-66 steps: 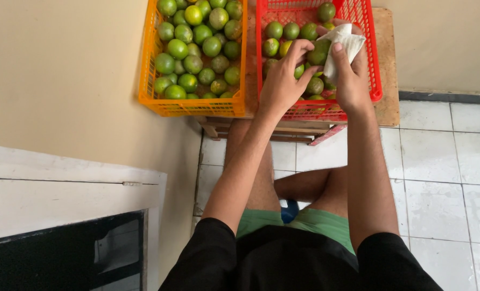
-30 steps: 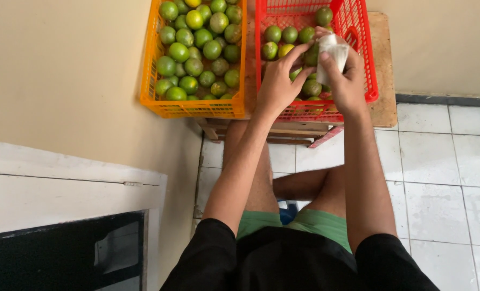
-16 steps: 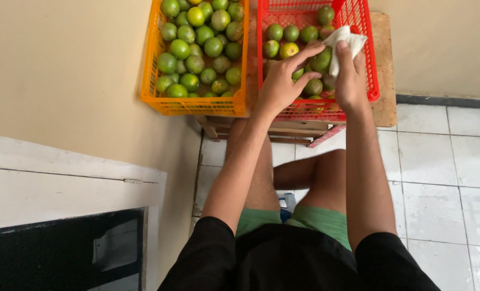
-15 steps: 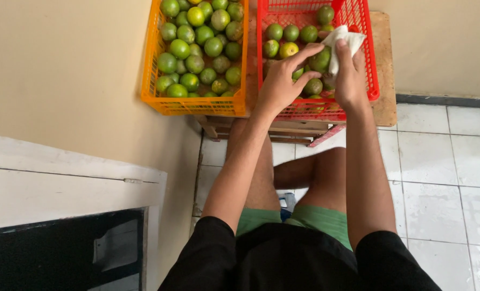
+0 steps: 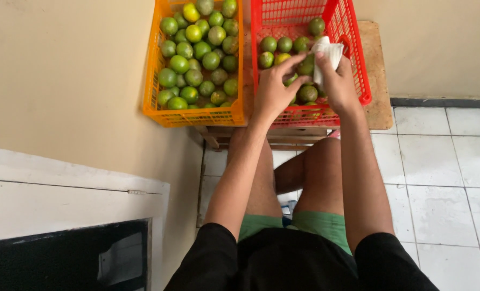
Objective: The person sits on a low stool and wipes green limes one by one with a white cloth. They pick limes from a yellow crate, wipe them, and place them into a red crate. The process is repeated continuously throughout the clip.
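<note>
My left hand pinches a green lime over the red crate. My right hand grips a white cloth and presses it against that lime. Several more green limes lie in the red crate, some hidden under my hands. The orange crate beside it on the left is full of green and yellowish limes.
Both crates rest on a low wooden stand against a beige wall. My bare knees and green shorts are below the stand. White floor tiles spread to the right. A white ledge with a dark panel sits at lower left.
My hands have stayed over the red crate. The cloth in my right hand has shifted around the lime held by my left fingers, and the view has tilted slightly.
</note>
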